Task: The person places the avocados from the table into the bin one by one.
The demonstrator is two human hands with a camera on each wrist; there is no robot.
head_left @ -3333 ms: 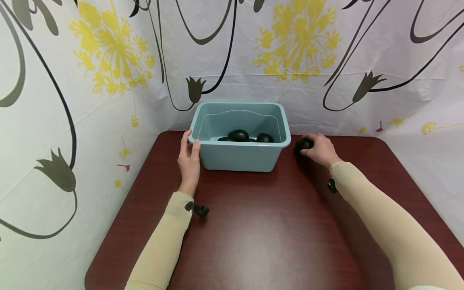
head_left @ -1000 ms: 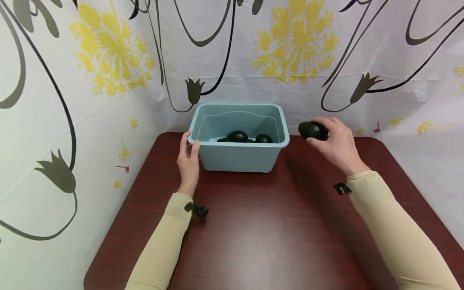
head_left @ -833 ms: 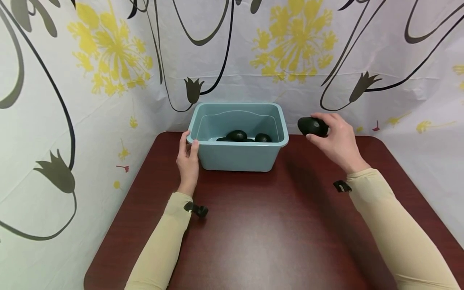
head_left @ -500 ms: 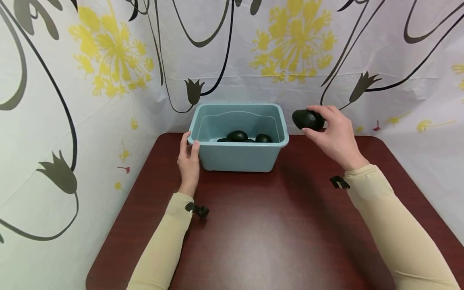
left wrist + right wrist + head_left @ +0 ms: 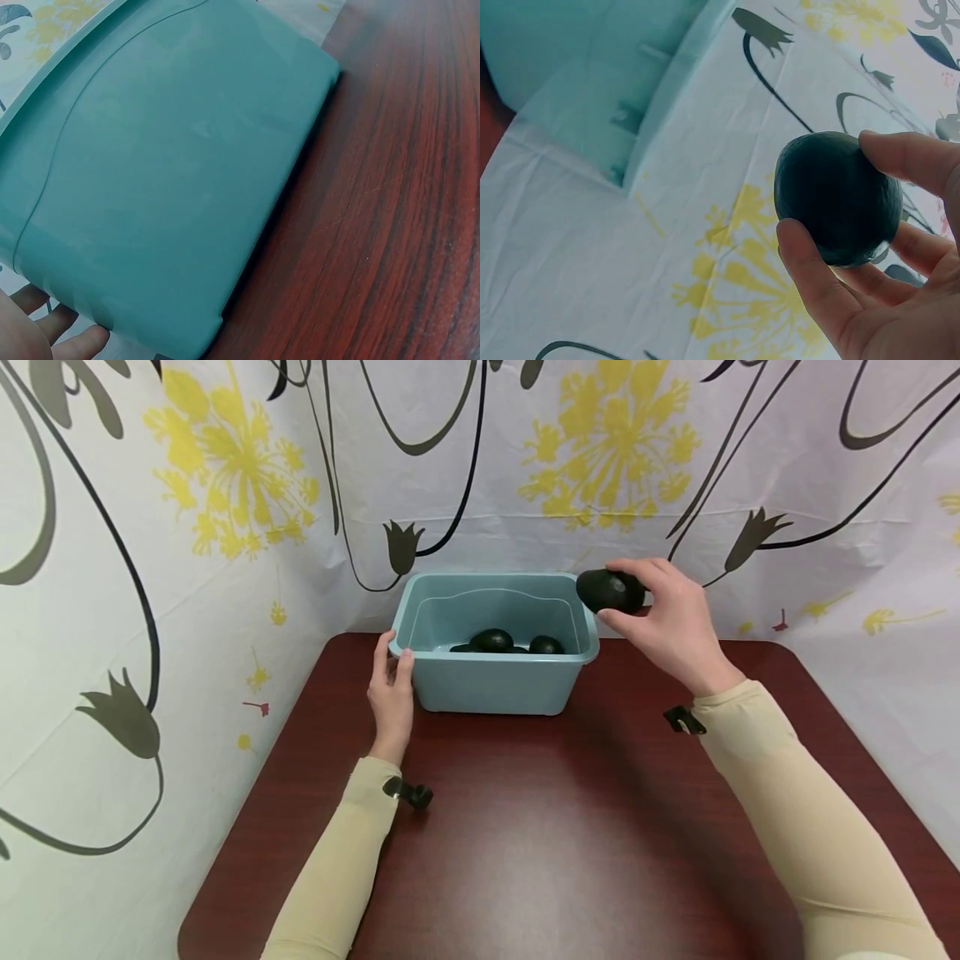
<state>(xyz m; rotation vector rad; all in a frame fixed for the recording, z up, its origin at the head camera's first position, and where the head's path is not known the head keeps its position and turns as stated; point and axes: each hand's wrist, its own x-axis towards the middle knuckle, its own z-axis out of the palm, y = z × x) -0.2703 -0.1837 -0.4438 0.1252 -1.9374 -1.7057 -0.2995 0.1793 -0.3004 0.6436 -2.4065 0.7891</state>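
My right hand (image 5: 663,614) holds a dark green avocado (image 5: 609,591) in the air, just above the right rim of a light blue plastic tub (image 5: 495,689). In the right wrist view the avocado (image 5: 836,199) sits between thumb and fingers, with the tub (image 5: 592,67) at the upper left. Two avocados (image 5: 492,640) (image 5: 546,646) show on the tub's floor, with another partly hidden. My left hand (image 5: 392,689) grips the tub's near left corner, thumb over the rim. The left wrist view shows the tub's wall (image 5: 165,172) and my fingertips (image 5: 71,341) at its lower corner.
The tub stands at the back of a dark red wooden table (image 5: 525,835). Flower-patterned white cloth (image 5: 187,568) hangs close around the left, back and right sides. Small black clips (image 5: 408,793) (image 5: 678,720) sit at my wrists.
My right hand has lifted the avocado off the table right of the tub and carried it up and left to the tub's right rim. The left hand has stayed at the corner.
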